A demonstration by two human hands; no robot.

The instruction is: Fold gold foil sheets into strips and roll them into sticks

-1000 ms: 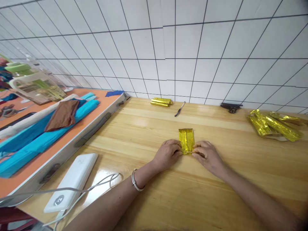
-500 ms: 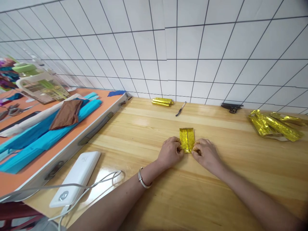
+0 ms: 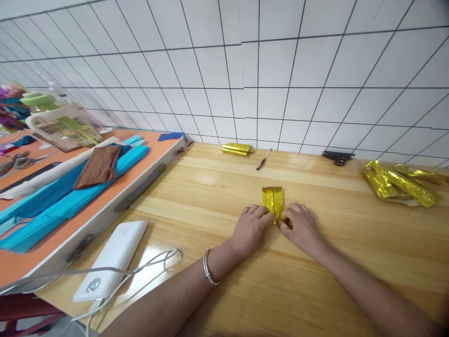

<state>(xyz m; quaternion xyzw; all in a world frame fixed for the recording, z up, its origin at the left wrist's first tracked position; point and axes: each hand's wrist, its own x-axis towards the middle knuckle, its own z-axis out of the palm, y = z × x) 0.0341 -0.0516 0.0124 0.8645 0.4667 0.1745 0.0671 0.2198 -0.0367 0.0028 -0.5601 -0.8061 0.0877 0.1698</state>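
A small folded rectangle of shiny gold foil (image 3: 273,199) lies on the wooden table, a dark crease running down its middle. At its lower left, my left hand (image 3: 252,228) has its fingers bent and held together, the tips pressing on the foil's near edge. The thumb of that hand is mostly hidden. My right hand (image 3: 300,228) is closed in a pinch at the lower right corner of the same foil. A white bracelet (image 3: 207,267) circles my left wrist.
Rolled gold foil strips (image 3: 237,149) and a pen (image 3: 264,159) lie near the tiled wall. More crumpled gold foil (image 3: 400,182) is at right, beside a black clip-like object (image 3: 338,157). At left are a white power bank (image 3: 112,260) with cable and blue fabric (image 3: 115,180).
My left hand has shifted slightly right, its fingers now reaching over the foil's near edge. My right hand stays at the right corner, almost unmoved.
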